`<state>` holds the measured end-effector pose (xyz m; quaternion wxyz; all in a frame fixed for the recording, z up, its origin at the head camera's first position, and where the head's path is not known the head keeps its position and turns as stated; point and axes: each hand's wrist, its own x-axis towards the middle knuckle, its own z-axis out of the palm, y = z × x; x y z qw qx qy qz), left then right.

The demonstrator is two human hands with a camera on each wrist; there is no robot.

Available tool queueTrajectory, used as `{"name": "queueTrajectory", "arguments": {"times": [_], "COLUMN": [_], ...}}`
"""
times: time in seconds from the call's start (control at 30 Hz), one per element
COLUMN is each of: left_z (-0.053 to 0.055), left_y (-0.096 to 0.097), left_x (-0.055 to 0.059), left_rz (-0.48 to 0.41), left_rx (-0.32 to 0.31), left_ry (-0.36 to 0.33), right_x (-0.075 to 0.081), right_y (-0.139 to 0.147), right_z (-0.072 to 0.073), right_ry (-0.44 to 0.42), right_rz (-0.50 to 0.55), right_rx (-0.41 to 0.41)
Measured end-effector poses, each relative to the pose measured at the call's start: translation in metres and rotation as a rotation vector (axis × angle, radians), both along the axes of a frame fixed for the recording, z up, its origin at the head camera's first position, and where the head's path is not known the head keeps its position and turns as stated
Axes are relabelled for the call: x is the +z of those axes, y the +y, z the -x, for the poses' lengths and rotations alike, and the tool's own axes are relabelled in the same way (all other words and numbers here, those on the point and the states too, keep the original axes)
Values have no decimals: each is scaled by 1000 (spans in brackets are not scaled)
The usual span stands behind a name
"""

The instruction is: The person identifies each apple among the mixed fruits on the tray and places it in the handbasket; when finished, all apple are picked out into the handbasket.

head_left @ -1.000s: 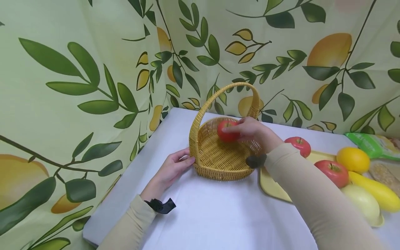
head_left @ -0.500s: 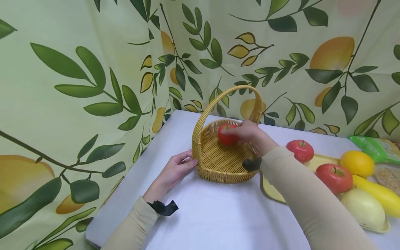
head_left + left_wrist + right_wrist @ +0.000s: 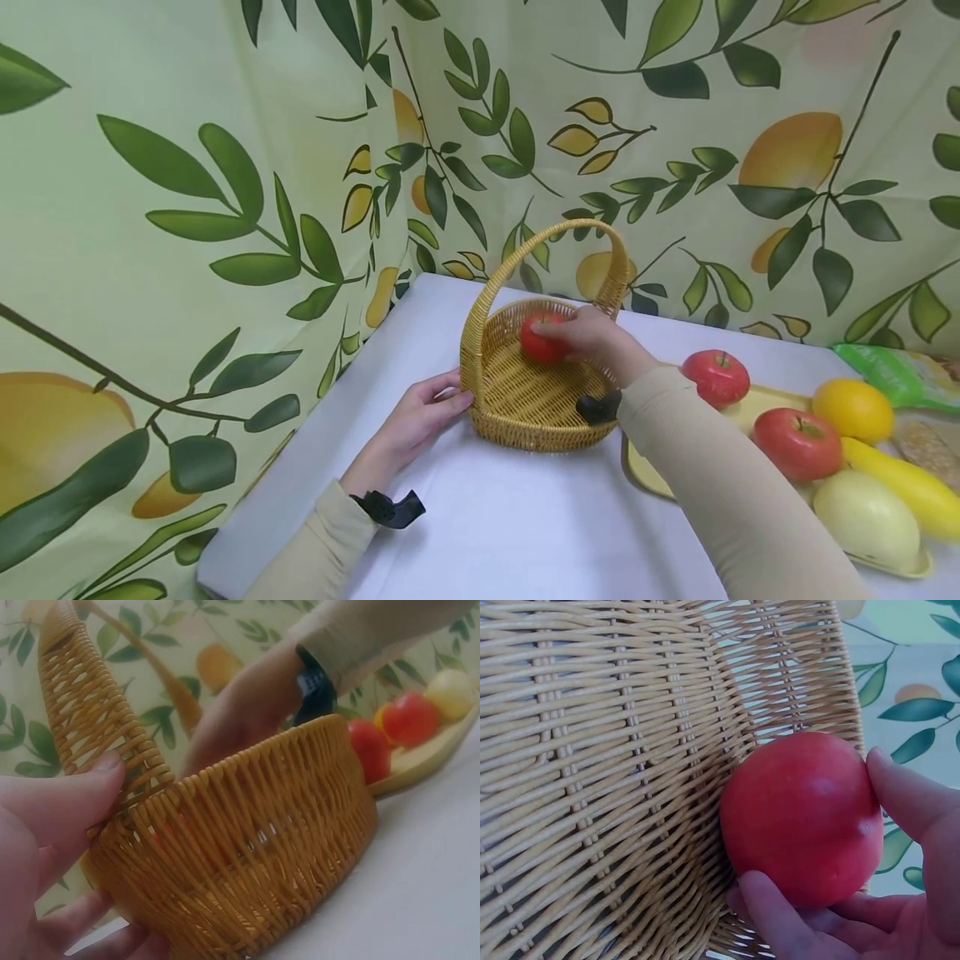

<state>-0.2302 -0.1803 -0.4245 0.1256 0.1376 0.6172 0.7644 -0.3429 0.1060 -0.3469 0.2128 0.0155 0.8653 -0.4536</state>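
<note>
A wicker basket (image 3: 536,433) with a tall arched handle stands on the white-covered table. My left hand (image 3: 420,421) holds its left side at the foot of the handle; in the left wrist view the thumb (image 3: 105,769) lies on the weave, with fingers lower along the side. Inside the basket, toward the back, my right hand (image 3: 600,337) grips a red apple (image 3: 542,337). The right wrist view has this apple (image 3: 802,817) between thumb and fingers, close against the woven wall.
Right of the basket is a yellow tray (image 3: 645,467) with two more red apples (image 3: 797,444), an orange (image 3: 853,410), a long yellow fruit (image 3: 903,487) and a pale round fruit (image 3: 866,517). Behind lies a green packet (image 3: 892,375). Leaf-print cloth (image 3: 247,250) hangs along the back and left.
The head view has shifted slightly, so the scene sits lower in it. Both hands, the basket and the gripped apple keep nearly the same places relative to each other.
</note>
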Motion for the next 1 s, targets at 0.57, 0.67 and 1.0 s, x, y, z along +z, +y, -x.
{"name": "queueTrajectory", "arguments": {"times": [0.57,0.67,1.0], "left_z": [-2,-1,1], "left_y": [-5,-4,-1], "left_x": [-3,-3,-1], "left_rz": [-1,-5,6], "left_rx": [0,-2,7], "left_ry": [-6,-5,-8], "right_x": [-3,-2,3], "right_y": [-4,-4,-4], "right_z": [1,0,1], "right_ry": [-9,17,67], "right_rz": [-41,-53,-114], "right_rx": [46,42,52]}}
